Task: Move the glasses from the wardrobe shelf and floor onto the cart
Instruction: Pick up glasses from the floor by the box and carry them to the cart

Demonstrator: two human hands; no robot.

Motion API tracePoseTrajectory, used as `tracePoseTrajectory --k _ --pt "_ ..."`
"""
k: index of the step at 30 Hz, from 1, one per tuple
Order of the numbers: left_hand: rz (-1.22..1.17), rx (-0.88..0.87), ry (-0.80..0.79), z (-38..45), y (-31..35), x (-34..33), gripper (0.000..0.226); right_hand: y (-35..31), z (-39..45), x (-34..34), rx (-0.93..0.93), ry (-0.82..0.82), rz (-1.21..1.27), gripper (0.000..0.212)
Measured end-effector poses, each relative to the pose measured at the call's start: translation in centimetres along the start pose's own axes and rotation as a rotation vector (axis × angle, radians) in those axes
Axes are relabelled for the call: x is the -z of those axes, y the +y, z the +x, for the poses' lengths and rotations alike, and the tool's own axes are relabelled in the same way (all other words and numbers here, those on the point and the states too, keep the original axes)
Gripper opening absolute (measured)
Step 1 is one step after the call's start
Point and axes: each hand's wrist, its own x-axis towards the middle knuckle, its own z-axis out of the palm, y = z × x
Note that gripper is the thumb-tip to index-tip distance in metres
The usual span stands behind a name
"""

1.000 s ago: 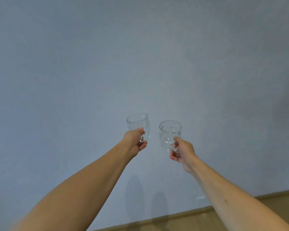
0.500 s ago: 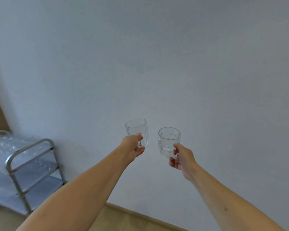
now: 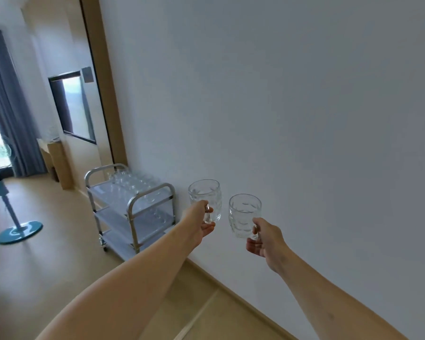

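Note:
My left hand [image 3: 198, 223] grips the handle of a clear glass mug [image 3: 205, 197], held upright in the air before a white wall. Just to its right, my right hand [image 3: 265, 239] grips the handle of a second clear glass mug [image 3: 243, 214], also upright. The two mugs are close but apart. To the left, against the wall, stands a metal three-shelf cart [image 3: 133, 207] with several clear glasses on its top shelf [image 3: 130, 182] and more on the middle shelf. The wardrobe is out of view.
A teal standing fan [image 3: 8, 204] stands on the wooden floor at the left. Beyond the cart are a wooden door frame [image 3: 106, 94], a cardboard box [image 3: 57, 160] and grey curtains [image 3: 8, 106]. A skirting board runs along the wall's foot.
The view has swung left: the cart has come fully into sight, and the room beyond it is now seen. Both hands still hold their mugs out in front, side by side.

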Motion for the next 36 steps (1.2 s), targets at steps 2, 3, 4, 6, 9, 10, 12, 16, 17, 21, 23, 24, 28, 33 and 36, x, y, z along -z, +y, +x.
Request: tracePoseTrajectory --k 2,3,4,6,9,10,12,16,17,21,23,24,28,33,36 --pt "0.007 0.015 0.06 1.4 0.4 3.5 0.025 0.8 0.6 -3.8 -0.024 -0.042 -0.015 0.027" --pt "-0.001 0.014 0.088 2.0 0.5 4.9 0.026 1.1 0.8 -5.2 -0.034 -0.056 -0.022 0.027" --pt "-0.019 0.015 0.121 2.8 0.6 6.6 0.026 1.6 1.2 -7.1 -0.047 -0.075 -0.033 0.027" --pt "-0.054 0.03 0.168 3.8 0.6 9.0 0.025 2.2 1.6 -9.7 -0.064 -0.092 -0.063 0.027" --pt "-0.109 0.063 0.219 5.7 0.7 12.6 0.024 3.4 2.7 -14.0 -0.091 -0.14 -0.125 0.027" --pt "-0.12 0.072 0.235 6.3 0.7 13.5 0.025 3.7 3.1 -15.2 -0.097 -0.151 -0.135 0.027" --pt "-0.125 0.085 0.275 7.8 0.9 15.4 0.026 4.3 4.5 -17.8 -0.104 -0.182 -0.149 0.028" --pt "-0.131 0.079 0.354 11.1 1.6 18.7 0.024 5.4 8.0 -22.9 -0.122 -0.251 -0.187 0.028" --pt "-0.13 0.081 0.377 12.4 2.0 19.6 0.024 5.7 9.2 -24.4 -0.126 -0.278 -0.186 0.028" --pt "-0.141 0.085 0.454 17.5 3.5 22.3 0.026 6.3 14.0 -29.6 -0.161 -0.372 -0.196 0.028" --pt "-0.16 0.082 0.479 20.1 4.3 23.4 0.027 6.2 16.6 -32.1 -0.178 -0.405 -0.218 0.028" --pt "-0.165 0.085 0.495 21.6 4.9 23.9 0.028 6.1 18.0 -33.6 -0.183 -0.425 -0.225 0.028" --pt "-0.178 0.1 0.551 26.1 6.7 25.2 0.027 5.1 21.8 -37.4 -0.199 -0.484 -0.237 0.029" --pt "-0.195 0.125 0.602 30.5 8.1 27.1 0.026 4.5 26.0 -41.3 -0.174 -0.556 -0.29 0.028" --pt "-0.21 0.147 0.629 32.1 8.2 28.5 0.026 4.7 27.4 -43.5 -0.193 -0.571 -0.305 0.025"
